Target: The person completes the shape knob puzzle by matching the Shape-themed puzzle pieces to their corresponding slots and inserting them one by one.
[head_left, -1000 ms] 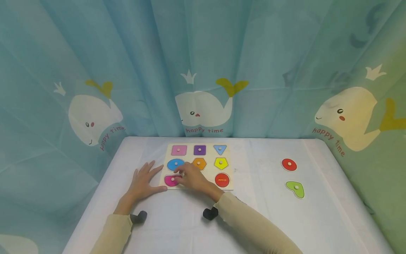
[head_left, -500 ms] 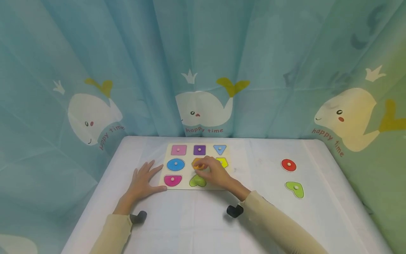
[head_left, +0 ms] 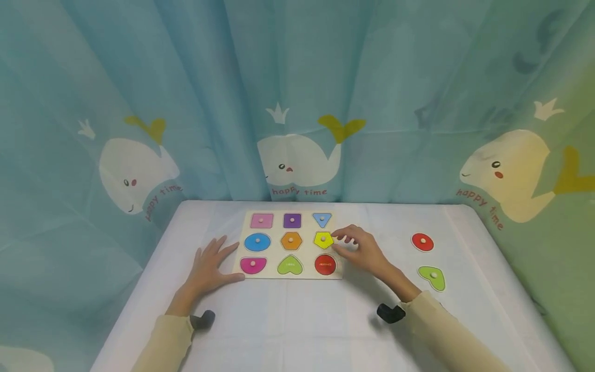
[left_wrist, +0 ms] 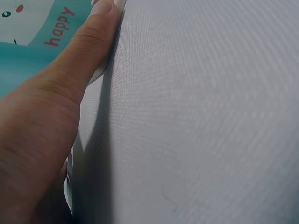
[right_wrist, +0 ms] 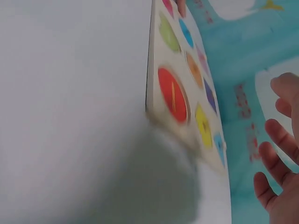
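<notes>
A cream shape-puzzle board [head_left: 307, 275] lies on the white table. My left hand [head_left: 207, 267] rests spread at its left edge, the thumb [left_wrist: 100, 28] touching the near left corner in the left wrist view. My right hand [head_left: 362, 251] hovers just off the board's right side, fingers loosely bent and holding nothing. Knobbed pieces sit in the board, among them a magenta half-circle [head_left: 253, 265], a blue oval [head_left: 257, 242], an orange hexagon [head_left: 291, 241] and a yellow pentagon [head_left: 323, 239]. The green heart slot [head_left: 290, 265] and red circle slot [right_wrist: 173, 94] show printed bottoms without knobs.
To the right on the table [head_left: 297, 330] lie a red round piece [head_left: 422, 242] and, nearer me, a green heart piece [head_left: 432, 278], both knob up. A blue curtain [head_left: 395, 103] with whale prints hangs behind the table's back edge.
My right hand has moved right from above the magenta half-circle, across the board, to beyond its right edge, uncovering the green heart slot. The left hand has stayed in place.
</notes>
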Tool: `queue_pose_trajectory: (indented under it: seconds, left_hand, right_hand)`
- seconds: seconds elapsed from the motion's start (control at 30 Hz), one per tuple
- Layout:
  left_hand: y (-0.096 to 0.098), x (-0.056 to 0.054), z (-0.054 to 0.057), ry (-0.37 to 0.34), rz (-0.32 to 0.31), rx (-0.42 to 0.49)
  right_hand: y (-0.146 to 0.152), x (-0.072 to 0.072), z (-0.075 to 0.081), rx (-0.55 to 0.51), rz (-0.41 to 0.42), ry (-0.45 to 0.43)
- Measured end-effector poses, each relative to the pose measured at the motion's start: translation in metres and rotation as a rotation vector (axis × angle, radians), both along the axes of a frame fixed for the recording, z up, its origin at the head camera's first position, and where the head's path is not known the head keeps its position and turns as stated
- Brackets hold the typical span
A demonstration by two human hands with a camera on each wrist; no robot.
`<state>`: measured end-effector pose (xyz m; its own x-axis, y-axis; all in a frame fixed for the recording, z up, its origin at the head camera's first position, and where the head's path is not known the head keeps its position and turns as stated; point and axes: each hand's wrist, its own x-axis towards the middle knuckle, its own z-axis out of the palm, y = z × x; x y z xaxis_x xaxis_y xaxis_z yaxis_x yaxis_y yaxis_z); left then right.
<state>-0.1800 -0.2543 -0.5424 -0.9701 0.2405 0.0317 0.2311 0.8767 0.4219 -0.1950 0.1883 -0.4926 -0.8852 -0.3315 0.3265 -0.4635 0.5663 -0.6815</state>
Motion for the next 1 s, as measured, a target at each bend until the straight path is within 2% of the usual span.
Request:
queue_pose_trajectory:
  seconds: [0.13, 0.27, 0.43, 0.57, 0.73, 1.0]
  left_hand:
    - [0.001, 0.0, 0.0, 0.001, -0.004, 0.008]
    - [0.003, 0.0, 0.001, -0.014, 0.001, 0.012]
    - [0.002, 0.002, 0.003, -0.022, 0.012, 0.01]
    - [0.002, 0.003, 0.002, -0.015, 0.012, 0.01]
    - [0.001, 0.004, 0.0, -0.017, 0.008, 0.002]
    - [0.001, 0.003, 0.004, -0.016, 0.011, 0.001]
  right_hand:
    - [0.034, 0.008, 0.0, 0.05, -0.059, 0.003]
    - [0.069, 0.018, -0.003, 0.078, -0.112, 0.048]
    - [0.106, 0.03, -0.01, 0.048, -0.164, 0.143]
    - [0.127, 0.04, -0.013, 0.033, -0.213, 0.171]
    - [0.148, 0.052, -0.015, 0.035, -0.294, 0.143]
    - [0.17, 0.068, -0.025, 0.051, -0.414, 0.052]
